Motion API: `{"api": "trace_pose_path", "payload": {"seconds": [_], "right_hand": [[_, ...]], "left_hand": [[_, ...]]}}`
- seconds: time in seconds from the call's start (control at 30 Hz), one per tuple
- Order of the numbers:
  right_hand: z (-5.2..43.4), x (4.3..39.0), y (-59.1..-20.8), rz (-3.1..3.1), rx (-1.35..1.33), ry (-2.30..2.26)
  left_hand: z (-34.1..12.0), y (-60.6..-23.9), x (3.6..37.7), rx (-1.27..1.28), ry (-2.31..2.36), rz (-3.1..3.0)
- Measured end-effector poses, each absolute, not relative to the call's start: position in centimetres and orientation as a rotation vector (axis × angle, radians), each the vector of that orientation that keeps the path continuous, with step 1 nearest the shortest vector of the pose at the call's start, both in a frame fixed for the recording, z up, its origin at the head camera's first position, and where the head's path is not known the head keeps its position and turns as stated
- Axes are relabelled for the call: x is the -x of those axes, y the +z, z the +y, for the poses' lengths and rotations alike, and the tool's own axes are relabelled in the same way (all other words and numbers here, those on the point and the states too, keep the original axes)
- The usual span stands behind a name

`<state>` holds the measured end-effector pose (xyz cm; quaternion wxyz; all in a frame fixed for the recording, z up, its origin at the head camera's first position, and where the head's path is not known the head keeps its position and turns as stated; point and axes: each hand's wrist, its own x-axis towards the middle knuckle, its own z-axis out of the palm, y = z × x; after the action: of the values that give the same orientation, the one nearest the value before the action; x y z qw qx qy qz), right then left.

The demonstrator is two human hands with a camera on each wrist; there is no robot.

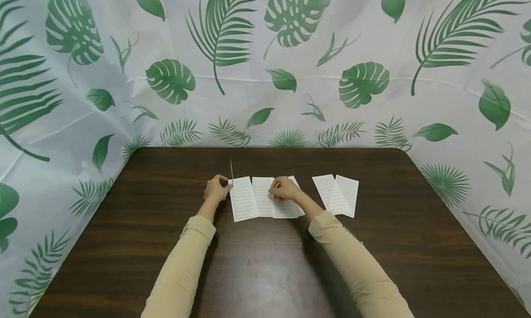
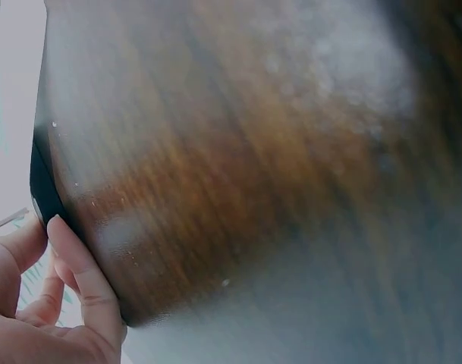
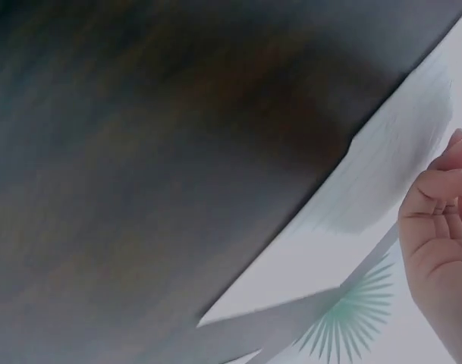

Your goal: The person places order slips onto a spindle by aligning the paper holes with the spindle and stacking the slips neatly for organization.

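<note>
My left hand (image 1: 216,189) pinches a small black object (image 2: 42,182) at the upper left corner of the leftmost lined sheet (image 1: 244,200); its kind I cannot tell. A thin brown strip (image 1: 231,170) rises upright beside the thumb. Over the row's right part is my right hand (image 1: 285,189), its fingers loosely bent with nothing seen between them. It partly hides a lined sheet (image 1: 286,210), beneath which another sheet's edge shows at the right. Between the hands lies one more lined sheet (image 1: 262,203). In the right wrist view, a sheet (image 3: 329,235) lies beside the hand.
Two more lined sheets lie farther right, the left one (image 1: 332,196) overlapping the right one (image 1: 350,191). All rest on a dark wood table (image 1: 145,244) with rounded far corners. A white curtain (image 1: 249,110) with green leaf prints hangs behind and at both sides.
</note>
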<state>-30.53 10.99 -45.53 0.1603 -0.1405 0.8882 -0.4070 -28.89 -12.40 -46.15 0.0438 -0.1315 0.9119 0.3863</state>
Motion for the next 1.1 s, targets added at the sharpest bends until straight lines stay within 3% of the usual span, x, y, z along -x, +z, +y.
{"api": "trace_pose_path", "payload": {"seconds": [0.23,0.4,1.1], "right_hand": [[13.6,31.7,-46.4,2.566,0.617,-1.097],[14.7,30.5,-44.5,2.681,0.661,-0.938],[19.1,30.7,-44.1,2.623,0.782,-0.597]], "left_hand": [[-12.4,-46.1,28.9,0.405,1.18,2.78],[-12.4,-46.2,28.9,0.402,1.177,2.781],[-12.3,-45.9,28.8,0.395,1.182,2.797]]}}
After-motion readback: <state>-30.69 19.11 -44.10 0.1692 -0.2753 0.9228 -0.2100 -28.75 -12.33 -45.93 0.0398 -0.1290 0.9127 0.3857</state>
